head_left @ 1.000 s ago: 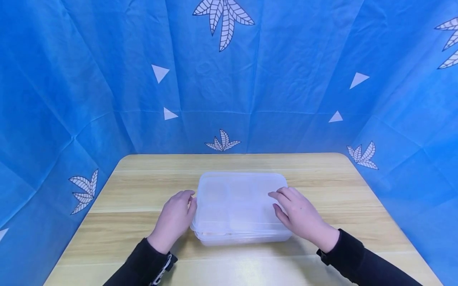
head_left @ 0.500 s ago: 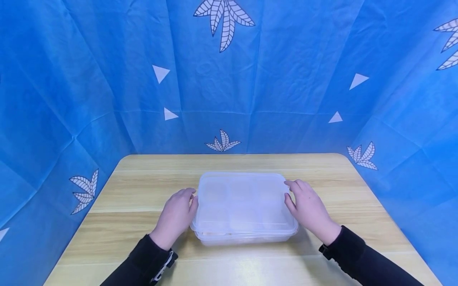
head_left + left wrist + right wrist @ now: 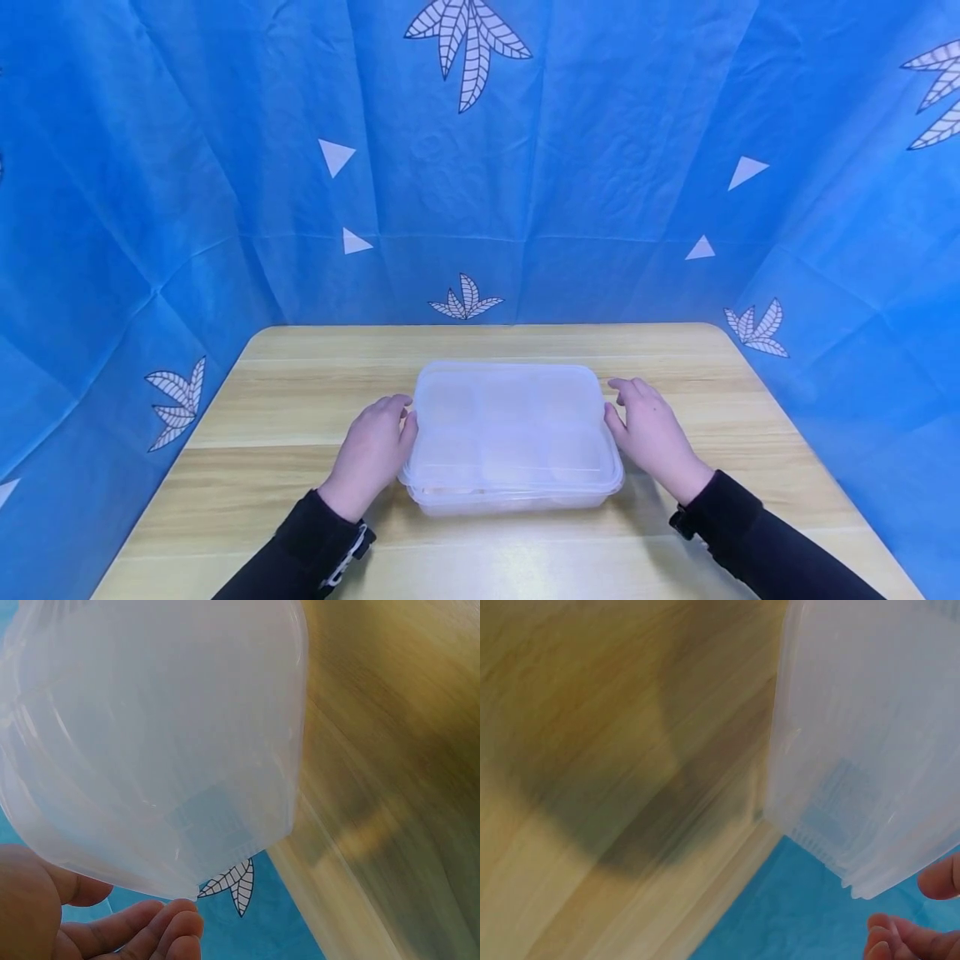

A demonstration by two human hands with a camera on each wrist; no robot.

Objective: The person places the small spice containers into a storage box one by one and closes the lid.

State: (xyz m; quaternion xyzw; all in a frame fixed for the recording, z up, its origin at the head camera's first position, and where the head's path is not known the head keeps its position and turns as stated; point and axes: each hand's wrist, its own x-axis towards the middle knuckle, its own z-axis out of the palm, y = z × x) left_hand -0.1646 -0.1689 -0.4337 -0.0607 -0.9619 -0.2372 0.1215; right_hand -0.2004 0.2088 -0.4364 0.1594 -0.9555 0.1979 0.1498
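Observation:
A translucent white plastic container (image 3: 517, 503) stands on the table, its lid (image 3: 517, 425) lying over the top. Through the lid a pale grid of compartments shows faintly. Along the front, a thin gap runs between lid and container toward the left. My left hand (image 3: 372, 454) is at the left side, its fingers loosely bent, thumb and fingertips right at the lid's rim in the left wrist view. On the opposite side my right hand (image 3: 660, 437) has its thumb close by the rim; its fingers (image 3: 900, 941) are apart from the container's far corner.
The wooden table (image 3: 322, 358) has rounded back corners. A blue curtain (image 3: 600, 183) with white leaf and triangle prints surrounds it at the back and sides. Dark sleeves (image 3: 780, 542) cover both forearms.
My right hand has moved from over the lid's right part out to beside its right edge. The left hand, lid and container have stayed nearly where they were.

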